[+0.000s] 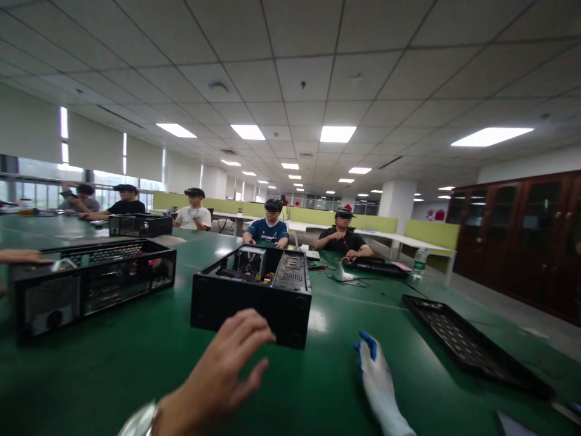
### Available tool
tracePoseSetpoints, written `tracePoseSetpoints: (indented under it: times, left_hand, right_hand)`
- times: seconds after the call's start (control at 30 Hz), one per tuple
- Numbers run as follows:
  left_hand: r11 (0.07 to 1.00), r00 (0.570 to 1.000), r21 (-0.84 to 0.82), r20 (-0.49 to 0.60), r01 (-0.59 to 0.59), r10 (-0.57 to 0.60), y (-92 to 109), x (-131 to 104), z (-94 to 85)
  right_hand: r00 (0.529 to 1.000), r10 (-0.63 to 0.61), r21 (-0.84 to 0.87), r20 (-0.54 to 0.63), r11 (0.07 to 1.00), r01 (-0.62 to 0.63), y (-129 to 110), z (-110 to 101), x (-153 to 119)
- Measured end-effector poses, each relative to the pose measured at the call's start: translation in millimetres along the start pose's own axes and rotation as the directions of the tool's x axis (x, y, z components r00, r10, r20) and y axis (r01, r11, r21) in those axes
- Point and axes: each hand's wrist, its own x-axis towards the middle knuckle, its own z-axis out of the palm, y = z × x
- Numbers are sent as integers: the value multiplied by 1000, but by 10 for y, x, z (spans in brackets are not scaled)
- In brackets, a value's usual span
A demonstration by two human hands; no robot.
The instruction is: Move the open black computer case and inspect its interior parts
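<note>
My left hand (229, 357), bare and with a watch (140, 420) at the wrist, is raised before the near side of an open black computer case (249, 306). Its fingers reach forward with the thumb apart, and nothing is in them. Whether the fingertips touch the case I cannot tell. Inside the case a fan (249, 261) and a metal drive cage (293, 269) show. To the right of the case, my right hand (376, 372) wears a white glove with blue fingertips. Its fingers are loosely stretched over the green table (327, 387), holding nothing.
At left lies another open computer case (95, 287), with a different person's hand (25, 256) on its top edge. A long black panel (472, 342) lies at right. Several people sit across the table, near a further case (140, 224) and a water bottle (420, 264).
</note>
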Motion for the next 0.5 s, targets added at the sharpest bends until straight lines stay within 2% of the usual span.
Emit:
tracePoseSetpoints:
  times: [0.03, 0.13, 0.23, 0.3, 0.37, 0.5]
  left_hand:
    - [984, 991, 132, 46, 116, -123, -209, 236, -4]
    - [926, 952, 284, 106, 248, -287, -775, 769, 31]
    - [882, 901, 356, 187, 309, -391, -1099, 920, 110]
    - [858, 873, 388, 213, 336, -438, -1142, 896, 138]
    - [846, 857, 405, 230, 347, -462, -1062, 865, 112]
    - [850, 834, 404, 291, 337, -469, -621, 781, -75]
  right_hand:
    - [1000, 26, 6, -7, 1000, -26, 22, -47, 48]
    - [999, 43, 59, 27, 997, -45, 86, -114, 128]
    - [996, -19, 104, 87, 995, 10, 77, -119, 99]
    - [994, -51, 105, 95, 994, 41, 28, -130, 43]
    - [995, -62, 102, 83, 993, 53, -30, -163, -16]
    - [997, -60, 118, 48, 991, 54, -62, -278, -92]
